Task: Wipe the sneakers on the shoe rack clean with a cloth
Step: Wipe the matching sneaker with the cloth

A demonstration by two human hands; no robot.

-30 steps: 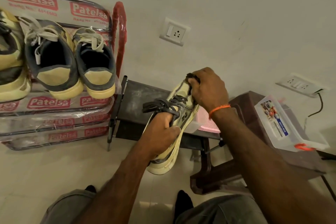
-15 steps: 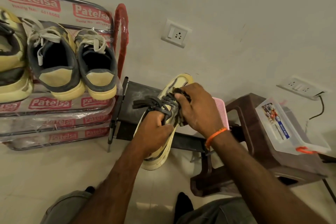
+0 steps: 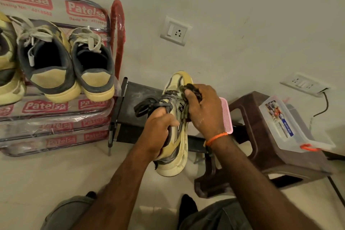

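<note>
Left hand [image 3: 158, 132] grips the cream sneaker [image 3: 175, 147] by its collar, in mid-air beside the shoe rack [image 3: 56, 129]; right hand [image 3: 203, 112] presses a dark cloth [image 3: 188, 87] to its side. Wiping step; next, probably rotate to unwiped surfaces.

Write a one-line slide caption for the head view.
Left hand grips a yellow sneaker while the right hand rubs a dark cloth along its side.

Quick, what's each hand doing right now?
Left hand: closed, gripping the cream and grey sneaker.
Right hand: closed on a dark crumpled cloth, pressed against that sneaker.
</note>
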